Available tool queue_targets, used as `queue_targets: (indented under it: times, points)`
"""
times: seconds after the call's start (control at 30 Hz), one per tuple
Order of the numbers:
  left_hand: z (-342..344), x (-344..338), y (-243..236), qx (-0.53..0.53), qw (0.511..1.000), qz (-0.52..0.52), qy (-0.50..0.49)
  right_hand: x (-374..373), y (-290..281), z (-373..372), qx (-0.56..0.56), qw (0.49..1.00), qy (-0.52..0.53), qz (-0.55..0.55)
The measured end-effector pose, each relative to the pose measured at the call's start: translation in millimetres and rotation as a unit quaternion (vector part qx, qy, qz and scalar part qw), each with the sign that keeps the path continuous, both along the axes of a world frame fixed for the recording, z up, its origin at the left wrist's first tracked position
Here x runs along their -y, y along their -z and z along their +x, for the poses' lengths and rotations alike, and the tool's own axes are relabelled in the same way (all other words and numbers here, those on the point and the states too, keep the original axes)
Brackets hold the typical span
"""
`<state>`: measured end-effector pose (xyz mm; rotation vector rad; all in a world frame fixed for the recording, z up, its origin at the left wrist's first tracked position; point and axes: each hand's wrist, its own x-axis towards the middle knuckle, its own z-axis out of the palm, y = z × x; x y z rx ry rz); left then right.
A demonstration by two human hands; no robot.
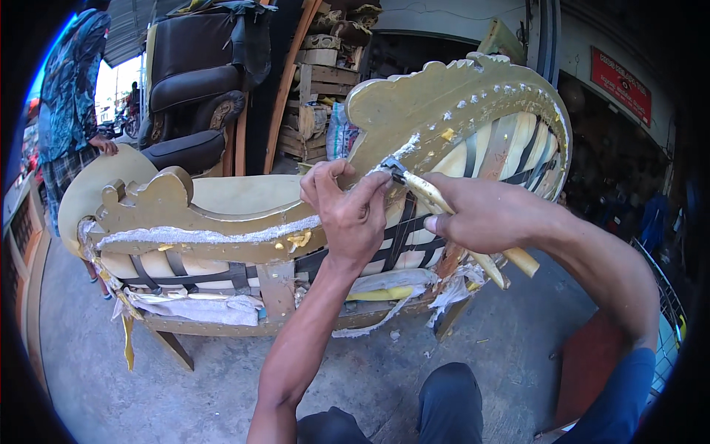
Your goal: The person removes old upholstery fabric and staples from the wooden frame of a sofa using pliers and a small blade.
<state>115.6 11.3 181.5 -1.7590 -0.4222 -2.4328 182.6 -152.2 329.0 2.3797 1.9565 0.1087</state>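
A gold-painted carved sofa frame (444, 103) stands before me, stripped of its cover. White padding strip (214, 235) runs along its back rail, torn at the edges. My right hand (484, 211) grips yellow-handled pincers (423, 189), whose dark metal jaws rest against the rail near the frame's middle. Beside those jaws, my left hand (347, 211) is closed, thumb and fingers pinched at the strip's edge; what they hold is hidden. Yellow foam scraps (299, 240) cling to the rail. Below it, dark webbing straps (188, 277) cross pale panels.
A brown armchair (194, 85) stands behind at the left. Another person's hand (103, 144) rests on the sofa's far-left curved end. Stacked wooden pieces (325, 81) fill the back. Loose fabric (214, 307) hangs over the seat rail. At the lower right is a red panel (595, 362).
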Motion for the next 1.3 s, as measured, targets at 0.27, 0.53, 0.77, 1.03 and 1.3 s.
queue_targets:
  times: [0.27,0.53,0.77,1.03,1.3]
  points:
    - [-39,-11,-2,-0.074,0.993,0.059,-0.066,-19,84,33,-0.366,0.919,0.008,0.145]
    - [-91,-34,-2,-0.142,0.988,-0.052,0.033,28,437,-48,-0.629,0.760,0.024,-0.159]
    - [-27,14,-9,-0.181,0.968,0.033,-0.169,0,333,45,-0.647,0.762,-0.001,-0.017]
    - [-52,-5,-10,-0.231,0.972,-0.044,0.004,-25,171,54,-0.883,0.434,-0.173,0.039]
    - [-95,-47,-45,-0.337,0.839,-0.401,0.150,-31,143,17,-0.946,0.212,-0.236,-0.065]
